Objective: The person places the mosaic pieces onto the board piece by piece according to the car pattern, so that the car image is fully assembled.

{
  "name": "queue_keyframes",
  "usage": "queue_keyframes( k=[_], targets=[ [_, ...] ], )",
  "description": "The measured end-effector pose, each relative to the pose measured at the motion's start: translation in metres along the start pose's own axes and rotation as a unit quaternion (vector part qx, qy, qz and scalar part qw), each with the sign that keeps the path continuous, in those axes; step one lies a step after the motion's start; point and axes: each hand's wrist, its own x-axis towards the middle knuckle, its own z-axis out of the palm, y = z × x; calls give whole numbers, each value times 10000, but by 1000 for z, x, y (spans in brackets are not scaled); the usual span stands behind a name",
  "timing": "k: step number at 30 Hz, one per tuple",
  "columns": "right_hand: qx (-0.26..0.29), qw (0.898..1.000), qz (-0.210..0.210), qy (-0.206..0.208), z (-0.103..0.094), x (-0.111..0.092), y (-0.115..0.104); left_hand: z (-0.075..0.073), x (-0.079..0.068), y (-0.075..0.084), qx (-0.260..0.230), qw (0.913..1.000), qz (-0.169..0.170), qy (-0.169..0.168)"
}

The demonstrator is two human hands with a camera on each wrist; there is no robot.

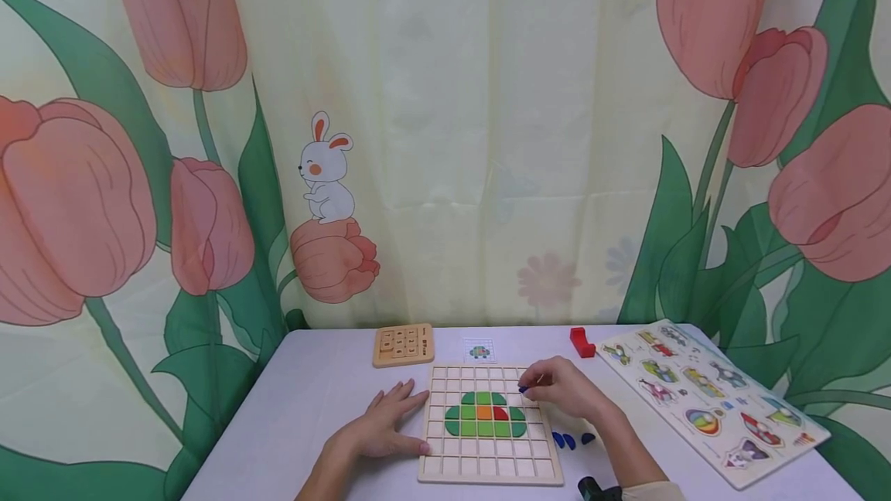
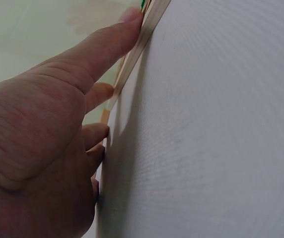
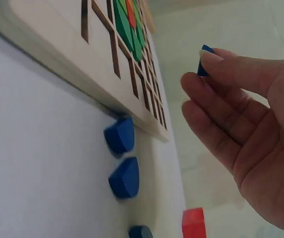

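My right hand (image 1: pixel 564 389) pinches a small blue piece (image 3: pixel 201 69) between thumb and index finger, above the upper right part of a wooden grid board (image 1: pixel 487 478). With fingers spread, my left hand (image 1: pixel 376 425) touches the board's left edge; its thumb meets the wooden rim (image 2: pixel 132 62) in the left wrist view. Light and dark green pieces (image 1: pixel 483 430), an orange square (image 1: pixel 483 412) and a red rounded piece (image 1: pixel 500 413) form a pattern in the grid. Beside the board's right edge lie three more blue pieces (image 3: pixel 124 178).
A small pattern card (image 1: pixel 480 350) lies behind the board, with a wooden number tray (image 1: pixel 404 345) to its left. At the back right are a red block (image 1: pixel 582 342) and a large picture board (image 1: pixel 717 404). A black object (image 1: pixel 592 489) is near my right sleeve.
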Motion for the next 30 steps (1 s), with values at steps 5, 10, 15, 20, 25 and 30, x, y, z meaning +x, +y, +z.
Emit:
queue_keyframes(
  k=[5, 10, 15, 20, 25, 30],
  targets=[
    [290, 9989, -242, -266, 15, 7, -12, 0, 0, 1, -5, 10000, 0, -5],
    [245, 9966, -612, -495, 32, 11, -23, -1, -2, 2, -45, 10000, 20, 13],
    [253, 9942, -779, -700, 46, 13, -31, -2, -2, 3, -36, 10000, 17, 3],
    [275, 9908, -948, -929, 56, 14, -37, -2, -1, 3, -21, 10000, 8, -5],
    [309, 9888, -911, -1142, 64, 14, -41, -2, 0, 2, -27, 10000, 21, -35],
    [46, 9864, -998, -1306, 71, 17, -48, -2, -1, 2, -25, 10000, 39, -29]
  ],
)
